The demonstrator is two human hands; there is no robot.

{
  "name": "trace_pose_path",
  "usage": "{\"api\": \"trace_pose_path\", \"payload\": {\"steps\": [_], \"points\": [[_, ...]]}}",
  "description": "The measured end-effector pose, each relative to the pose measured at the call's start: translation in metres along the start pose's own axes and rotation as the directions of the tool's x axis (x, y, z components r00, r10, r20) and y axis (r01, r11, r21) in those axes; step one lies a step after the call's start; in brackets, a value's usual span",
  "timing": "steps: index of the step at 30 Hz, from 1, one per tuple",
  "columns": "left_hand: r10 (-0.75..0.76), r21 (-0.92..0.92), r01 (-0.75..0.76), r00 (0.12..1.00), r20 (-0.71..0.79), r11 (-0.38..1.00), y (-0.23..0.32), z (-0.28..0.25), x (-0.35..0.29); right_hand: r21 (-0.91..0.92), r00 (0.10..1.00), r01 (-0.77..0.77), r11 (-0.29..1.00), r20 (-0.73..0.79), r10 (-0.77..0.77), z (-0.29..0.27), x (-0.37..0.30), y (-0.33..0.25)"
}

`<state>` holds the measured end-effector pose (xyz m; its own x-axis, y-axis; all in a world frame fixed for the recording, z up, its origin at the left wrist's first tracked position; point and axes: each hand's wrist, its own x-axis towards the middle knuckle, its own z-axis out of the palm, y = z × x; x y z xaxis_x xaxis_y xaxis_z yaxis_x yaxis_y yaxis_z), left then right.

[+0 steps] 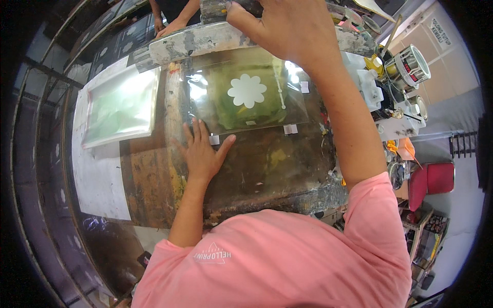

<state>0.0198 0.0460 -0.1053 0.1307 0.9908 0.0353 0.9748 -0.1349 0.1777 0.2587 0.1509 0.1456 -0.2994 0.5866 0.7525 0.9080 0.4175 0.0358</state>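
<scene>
My left hand (pixel 203 154) lies flat with fingers spread at the near left corner of a clear plastic sheet (pixel 303 110). The sheet bears a white flower shape (pixel 246 92) over a greenish patch, and a thin white line with dots. Small white tabs (pixel 290 129) sit along its edges. At the top of the view, my right hand (pixel 287 31) reaches over a paint-spattered grey bar (pixel 190 43), thumb stretched to the left. Its other fingers pass out of the picture, so their grip is hidden.
To the left, a stack of clear sheets (pixel 120 105) lies on white paper (pixel 100 179). Paint cans (pixel 411 66) and white plastic containers (pixel 367 84) crowd the right side. Another person's hands (pixel 172 25) show beyond the bar. A red chair (pixel 434 182) stands at the right.
</scene>
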Motion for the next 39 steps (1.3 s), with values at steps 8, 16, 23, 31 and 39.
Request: {"api": "trace_pose_path", "payload": {"steps": [8,16,23,31,39], "points": [[-0.004,-0.477,-0.202,0.918,-0.396,0.855,0.025,-0.052,0.064,0.093,1.0,-0.014,0.996,-0.001,0.015,-0.002,0.008,0.005],[-0.272,-0.755,-0.054,0.914,-0.301,0.653,-0.066,-0.11,0.07,0.089,1.0,-0.011,0.996,-0.013,0.012,-0.003,0.006,0.003],[-0.393,-0.719,-0.014,0.83,-0.397,0.695,-0.196,-0.136,0.085,-0.04,0.999,-0.036,0.999,0.035,0.037,0.003,0.002,0.0],[-0.41,-0.271,0.309,0.729,-0.549,0.912,-0.278,-0.12,0.125,-0.002,1.0,-0.003,1.0,-0.004,0.003,0.003,-0.005,-0.002],[0.02,0.214,0.107,0.856,-0.516,0.971,-0.214,-0.07,0.054,-0.017,1.0,0.014,1.0,0.004,-0.014,0.004,-0.007,0.0]]}}
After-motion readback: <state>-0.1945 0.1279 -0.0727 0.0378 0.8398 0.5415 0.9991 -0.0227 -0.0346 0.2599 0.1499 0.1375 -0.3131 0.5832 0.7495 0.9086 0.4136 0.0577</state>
